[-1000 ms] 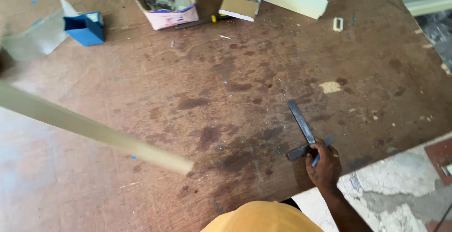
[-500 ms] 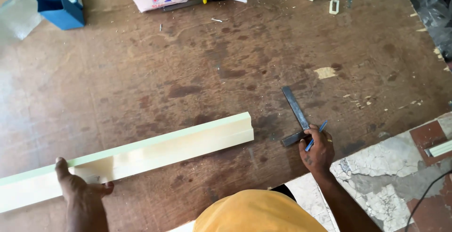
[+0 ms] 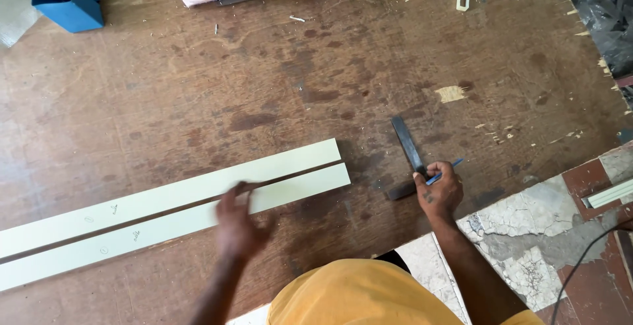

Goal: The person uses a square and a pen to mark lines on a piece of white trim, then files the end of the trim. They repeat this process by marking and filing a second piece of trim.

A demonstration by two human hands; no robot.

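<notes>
Try square (image 3: 407, 147) under right hand's (image 3: 438, 192) curled fingers (image 3: 422, 181)

Soft, even daylight fills the scene, bright enough to show every stain on the brown worktop (image 3: 198, 101), with no hard glare and only faint shadows. The left hand (image 3: 239, 223) is smeared by motion blur just below the cream strips (image 3: 165, 200), while the right hand (image 3: 438, 190), well to the right of those strips, is sharp. Detail softens slightly toward the corners of the frame.
</notes>
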